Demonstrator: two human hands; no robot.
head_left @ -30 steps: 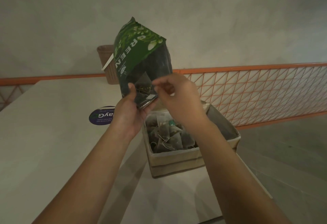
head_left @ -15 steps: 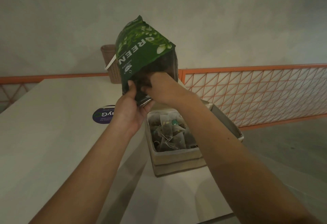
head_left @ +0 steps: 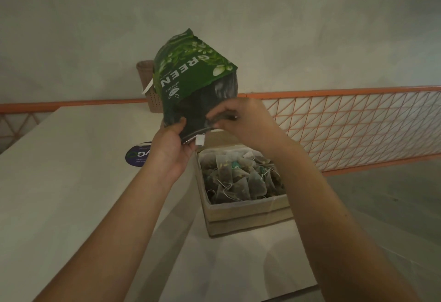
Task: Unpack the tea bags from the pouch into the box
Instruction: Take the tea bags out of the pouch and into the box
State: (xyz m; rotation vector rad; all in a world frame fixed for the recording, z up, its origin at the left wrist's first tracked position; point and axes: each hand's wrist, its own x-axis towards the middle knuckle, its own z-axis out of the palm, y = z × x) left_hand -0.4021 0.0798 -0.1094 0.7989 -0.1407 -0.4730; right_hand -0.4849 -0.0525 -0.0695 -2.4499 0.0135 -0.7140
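Both hands on upturned pouch [head_left: 191, 86], right hand [head_left: 241, 122] now out, pinching mouth, left hand [head_left: 174, 144] gripping edge.

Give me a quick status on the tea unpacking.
Left hand grips upturned pouch. Right hand pinches its mouth. Box below, part-filled. Nothing blocking.
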